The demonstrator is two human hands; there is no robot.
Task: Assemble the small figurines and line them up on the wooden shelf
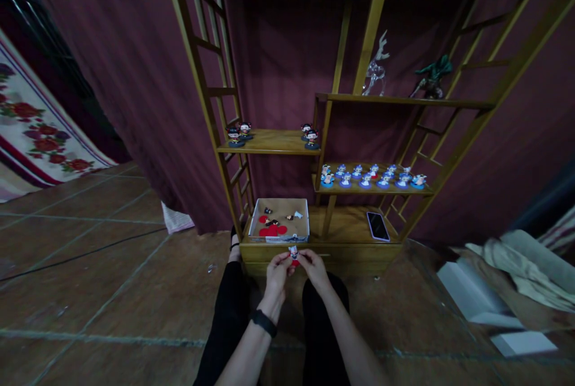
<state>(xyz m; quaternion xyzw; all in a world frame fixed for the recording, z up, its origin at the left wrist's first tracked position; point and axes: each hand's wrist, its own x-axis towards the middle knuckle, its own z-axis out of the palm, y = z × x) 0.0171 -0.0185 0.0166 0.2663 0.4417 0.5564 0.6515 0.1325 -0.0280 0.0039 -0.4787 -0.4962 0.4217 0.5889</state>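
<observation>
Dim maroon curtains back a wooden shelf unit (269,141) on the tiled floor. Near its base, the left hand (277,271) and right hand (313,267) together pinch a small figurine (293,253), apparently red-based. Just beyond lies an open box (280,219) of parts.

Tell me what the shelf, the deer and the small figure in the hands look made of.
Shelf: likely wood, honey-coloured, smooth sheen. Deer: clear glass or acrylic, see-through with glints. Small figure: probably painted plastic; solid red and white patches.

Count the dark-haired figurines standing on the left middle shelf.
4 on the shelf: one figurine and a second at its left end, two more at its right end. None seems hidden.
</observation>
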